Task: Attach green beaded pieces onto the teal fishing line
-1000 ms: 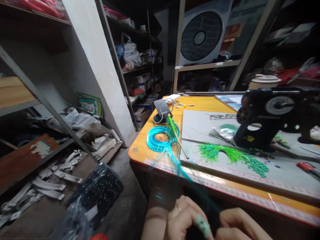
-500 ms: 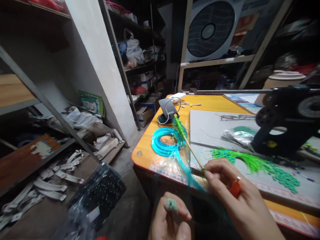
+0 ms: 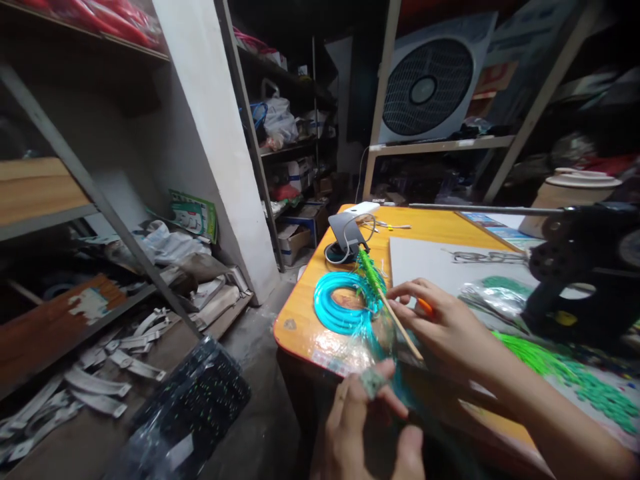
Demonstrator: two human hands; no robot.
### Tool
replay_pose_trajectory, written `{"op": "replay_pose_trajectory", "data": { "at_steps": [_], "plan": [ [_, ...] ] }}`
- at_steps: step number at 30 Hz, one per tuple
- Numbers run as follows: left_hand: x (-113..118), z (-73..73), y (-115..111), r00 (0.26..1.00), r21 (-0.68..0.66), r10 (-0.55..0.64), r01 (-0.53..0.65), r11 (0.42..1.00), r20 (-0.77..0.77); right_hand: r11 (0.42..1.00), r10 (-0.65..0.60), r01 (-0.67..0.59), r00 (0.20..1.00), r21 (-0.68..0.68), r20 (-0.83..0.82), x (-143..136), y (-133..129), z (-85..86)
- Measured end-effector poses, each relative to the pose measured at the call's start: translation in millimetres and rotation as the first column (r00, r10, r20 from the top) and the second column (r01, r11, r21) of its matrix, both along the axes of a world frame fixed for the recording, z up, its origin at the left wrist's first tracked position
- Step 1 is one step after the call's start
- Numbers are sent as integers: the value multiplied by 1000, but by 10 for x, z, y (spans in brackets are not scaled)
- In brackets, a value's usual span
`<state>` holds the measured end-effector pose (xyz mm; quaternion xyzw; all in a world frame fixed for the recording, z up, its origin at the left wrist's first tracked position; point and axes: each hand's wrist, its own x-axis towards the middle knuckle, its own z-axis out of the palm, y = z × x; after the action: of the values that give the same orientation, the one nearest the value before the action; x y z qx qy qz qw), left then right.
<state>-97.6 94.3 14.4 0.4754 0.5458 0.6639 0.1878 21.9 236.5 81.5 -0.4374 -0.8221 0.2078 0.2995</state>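
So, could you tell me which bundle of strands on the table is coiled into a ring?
The blue bundle by the table's left edge; the green bundle lies fanned out.

place: workshop | signs: cluttered metal shelving [image 3: 280, 143] | orange worktable [image 3: 305, 313] | black hand-crank machine [image 3: 585, 267]

Background of the workroom. A white square fan with a dark round grille [image 3: 425, 90] stands on a metal shelf behind the orange-topped desk [image 3: 300, 313]. A black winding machine [image 3: 585, 267] occupies the desk's right side, near a bunch of green beaded strands [image 3: 575, 373]. A grey phone stand with a white cable [image 3: 345, 237] sits at the far left corner. On the floor lie a black plastic-wrapped bundle [image 3: 195, 407] and scattered grey metal strips [image 3: 100, 373].
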Motion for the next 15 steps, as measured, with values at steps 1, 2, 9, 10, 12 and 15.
{"op": "replay_pose_trajectory", "data": {
  "at_steps": [1, 2, 9, 10, 12, 15],
  "plan": [
    [-32, 87, 94, 996, -36, -23, 20, 999, -82, 1000, -1, 1, 1000, 0, 20, -23, 72, 7],
    [-71, 175, 200, 984, -63, -98, 90, 994, -149, 1000, -9, 9, 999, 1, 41, -47, 136, 9],
    [-306, 533, 782, 935, 132, -229, 272, 953, -272, 997, -77, 79, 987, -11, 140, -192, 397, 41],
    [-319, 554, 805, 935, 150, -219, 268, 952, -278, 996, -86, 89, 986, -13, 144, -213, 429, 58],
    [-336, 605, 828, 939, 177, -196, 253, 951, -283, 993, -113, 116, 983, -13, 143, -261, 499, 101],
    [-357, 725, 854, 948, 206, -162, 223, 953, -275, 987, -158, 161, 979, -16, 132, -340, 606, 176]
  ]
}}
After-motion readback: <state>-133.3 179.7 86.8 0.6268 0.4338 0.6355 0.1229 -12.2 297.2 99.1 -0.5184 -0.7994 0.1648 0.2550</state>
